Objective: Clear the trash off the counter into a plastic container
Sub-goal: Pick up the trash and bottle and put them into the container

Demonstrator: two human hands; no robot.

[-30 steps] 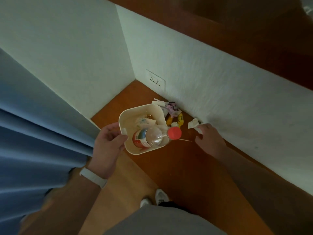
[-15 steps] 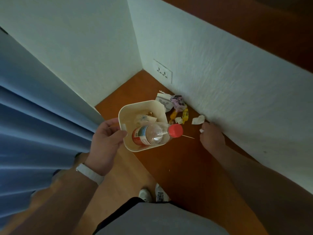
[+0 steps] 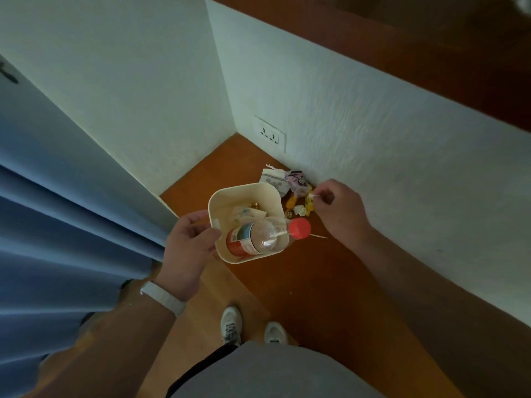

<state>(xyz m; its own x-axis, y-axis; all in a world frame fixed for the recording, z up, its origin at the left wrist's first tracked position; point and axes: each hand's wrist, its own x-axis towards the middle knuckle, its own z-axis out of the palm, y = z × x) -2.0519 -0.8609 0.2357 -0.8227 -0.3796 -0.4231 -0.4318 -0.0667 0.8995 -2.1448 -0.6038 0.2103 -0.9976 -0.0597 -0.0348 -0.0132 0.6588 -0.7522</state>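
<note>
Head view: right hand (image 3: 339, 208) now lifting off counter (image 3: 287, 271), fingers pinching small white scrap (image 3: 315, 196); half second ago same hand was lower, pressing down near wall. Scrap looking picked, drop into tub (image 3: 244, 193) likely next. Left hand (image 3: 186, 242) gripping tub rim, fingers clamped, holding it at counter's front edge. Bottle (image 3: 258, 237) lying across tub. Wrappers (image 3: 290, 191) remaining at counter's back edge; stick (image 3: 319, 236) lying beside tub. Task partly done.

We record: both forearms bare, no sleeves in view; a white band (image 3: 163, 298) on our left wrist; a grey top (image 3: 275, 372) with a dark hem edge; white lace-up sneakers (image 3: 231, 324), one pair.
</note>
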